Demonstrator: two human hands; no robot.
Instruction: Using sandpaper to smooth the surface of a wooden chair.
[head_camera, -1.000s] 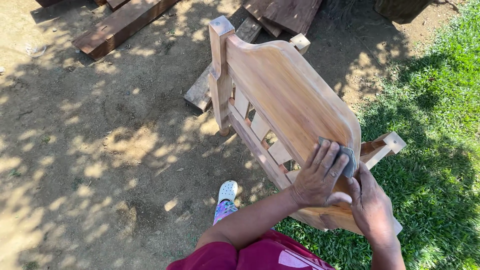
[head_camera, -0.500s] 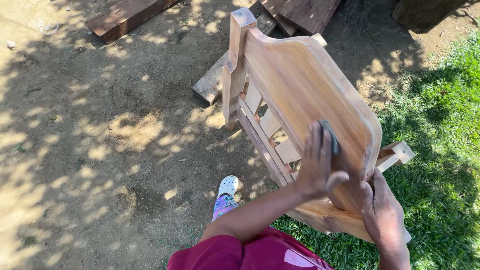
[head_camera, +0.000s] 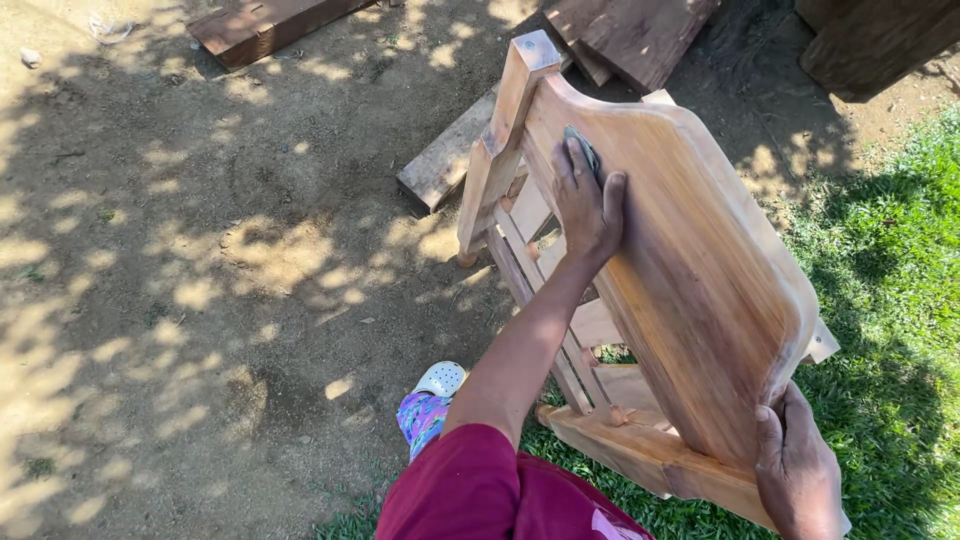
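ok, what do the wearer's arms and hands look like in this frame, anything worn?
Both hands are bare: no gloves, rings or watch show on the left hand or the right hand. The left forearm is uncovered up to a short dark red sleeve at the upper arm. The right arm is mostly out of frame, so its sleeve cannot be seen.

Harsh midday sun here, filtered through leaves, so the dirt ground is all dappled patches and soft shadow. The wooden panel catches bright direct light without blowing out. Grass looks vivid. Focus is sharp throughout, with slight wide-angle stretch near the edges.
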